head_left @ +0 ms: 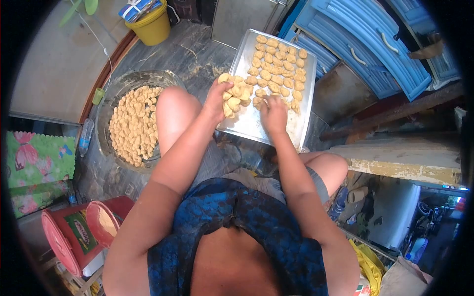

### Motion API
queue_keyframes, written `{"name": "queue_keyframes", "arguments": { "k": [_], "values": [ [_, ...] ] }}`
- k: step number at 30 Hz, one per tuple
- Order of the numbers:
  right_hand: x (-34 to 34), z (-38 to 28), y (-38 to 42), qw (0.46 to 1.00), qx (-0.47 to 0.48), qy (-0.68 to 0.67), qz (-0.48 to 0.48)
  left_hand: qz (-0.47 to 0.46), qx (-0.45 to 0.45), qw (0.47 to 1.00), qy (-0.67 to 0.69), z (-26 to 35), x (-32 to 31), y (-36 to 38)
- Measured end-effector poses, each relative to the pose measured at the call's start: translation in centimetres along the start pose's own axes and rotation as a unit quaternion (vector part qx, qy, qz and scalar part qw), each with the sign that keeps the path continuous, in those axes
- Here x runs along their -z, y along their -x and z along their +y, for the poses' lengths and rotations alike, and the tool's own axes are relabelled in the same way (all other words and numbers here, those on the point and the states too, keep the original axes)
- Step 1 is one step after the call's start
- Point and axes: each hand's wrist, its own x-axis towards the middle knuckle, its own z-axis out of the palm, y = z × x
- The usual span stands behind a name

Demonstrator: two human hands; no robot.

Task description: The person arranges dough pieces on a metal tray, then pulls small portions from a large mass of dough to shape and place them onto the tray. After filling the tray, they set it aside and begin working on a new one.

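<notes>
My left hand (216,101) is closed around a cluster of yellowish dough pieces (237,93), held over the left edge of a metal baking tray (252,124). On the tray, small oval dough pieces (276,66) lie in rows, mostly toward its far and right parts. My right hand (274,117) is low over the near end of these rows, its fingers bent down and pressed together at a dough piece, which they partly hide. To the left, a wide round basin (104,106) holds many more dough pieces (132,126).
A yellow bucket (152,28) stands at the far left, and blue drawers (360,44) at the far right. A plastic bottle (86,137) lies left of the basin. Red containers (61,241) are at the near left. A worn wooden ledge (405,167) is at the right.
</notes>
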Motion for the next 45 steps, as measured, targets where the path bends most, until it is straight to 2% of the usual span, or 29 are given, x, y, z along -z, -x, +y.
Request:
{"name": "queue_keyframes", "arguments": {
  "k": [1, 5, 7, 8, 10, 11, 13, 17, 19, 22, 24, 26, 28, 30, 32, 33, 35, 36, 38, 39, 40, 42, 43, 45],
  "values": [
    [0.3, 0.5, -0.3, 0.999, -0.020, 0.015, 0.036, 0.000, 0.000, 1.000, 0.001, 0.0, 0.1, -0.1],
    [1.5, 2.3, -3.4, 0.996, -0.078, 0.007, 0.044, -0.021, 0.013, 1.000, -0.007, -0.2, 0.2, -0.1],
    [1.5, 3.1, -5.0, 0.997, -0.070, -0.015, -0.016, -0.018, 0.012, 1.000, -0.015, -0.1, -0.1, 0.0],
    [1.5, 3.6, -5.6, 0.997, -0.070, -0.015, -0.015, -0.008, 0.014, 1.000, -0.018, 0.0, -0.3, 0.2],
    [1.2, 4.4, -6.8, 0.992, 0.000, 0.053, -0.115, 0.001, 0.012, 1.000, -0.021, 0.1, -0.5, 0.2],
    [1.2, 4.9, -7.5, 0.992, 0.002, 0.052, -0.115, 0.005, 0.009, 1.000, -0.015, 0.0, -0.4, 0.1],
    [1.7, 5.5, -8.4, 0.979, 0.001, 0.072, -0.193, 0.011, 0.006, 1.000, -0.010, 0.0, -0.3, 0.0],
    [2.6, 6.3, -8.4, 0.978, 0.040, 0.057, -0.194, 0.007, 0.006, 1.000, -0.014, 0.0, -0.2, -0.1],
    [3.3, 6.3, -7.8, 0.990, -0.044, -0.014, -0.133, 0.015, 0.005, 1.000, -0.013, 0.1, -0.4, -0.1],
    [3.0, 7.8, -6.7, 0.987, -0.026, 0.052, -0.148, 0.020, 0.006, 1.000, -0.021, 0.0, -0.5, 0.0],
    [3.1, 7.9, -6.2, 0.990, -0.021, 0.046, -0.128, -0.026, 0.011, 0.999, -0.027, 0.0, -0.3, -0.1],
    [3.7, 7.4, -6.3, 0.993, -0.013, 0.038, -0.107, -0.002, 0.015, 1.000, -0.025, -0.1, -0.7, -0.2],
    [6.2, 4.0, -6.4, 0.978, -0.122, -0.155, -0.063, 0.026, 0.019, 0.999, -0.022, -0.3, -0.9, -0.1],
    [8.0, -0.5, -5.4, 0.942, -0.092, -0.312, -0.084, 0.019, 0.038, 0.999, -0.032, -0.6, -0.9, -0.1],
    [8.4, -4.1, -3.7, 0.938, 0.057, -0.323, -0.109, 0.010, 0.053, 0.998, -0.045, -1.4, -0.4, -0.2],
    [7.6, -5.2, -2.9, 0.938, 0.054, -0.324, -0.107, 0.000, 0.066, 0.996, -0.057, -1.9, -0.1, -0.3],
    [6.0, -6.4, -1.9, 0.961, 0.174, -0.215, 0.014, -0.017, 0.072, 0.995, -0.059, -2.7, 0.1, -0.4],
    [5.7, -6.2, -1.6, 0.961, 0.173, -0.216, 0.016, -0.033, 0.077, 0.995, -0.058, -2.8, -0.1, -0.2],
    [5.5, -5.8, -1.2, 0.956, 0.025, -0.280, -0.083, -0.025, 0.072, 0.993, -0.093, -2.9, -0.6, 0.4],
    [6.9, -6.4, -1.4, 0.948, -0.055, -0.286, -0.131, -0.035, 0.098, 0.993, -0.047, -2.8, -0.8, 0.7],
    [6.6, -5.7, -1.4, 0.947, -0.055, -0.287, -0.130, -0.045, 0.125, 0.991, -0.001, -2.6, -1.0, 0.8],
    [5.9, -4.0, -1.4, 0.892, -0.122, -0.431, -0.060, -0.049, 0.112, 0.992, -0.022, -2.0, -1.8, 1.1],
    [6.1, -3.4, -1.4, 0.840, -0.135, -0.526, 0.006, -0.054, 0.130, 0.990, -0.012, -1.5, -2.2, 1.3],
    [7.6, -1.8, -1.4, 0.807, -0.166, -0.566, 0.037, -0.051, 0.138, 0.989, -0.021, -1.0, -2.7, 1.5]
  ]
}}
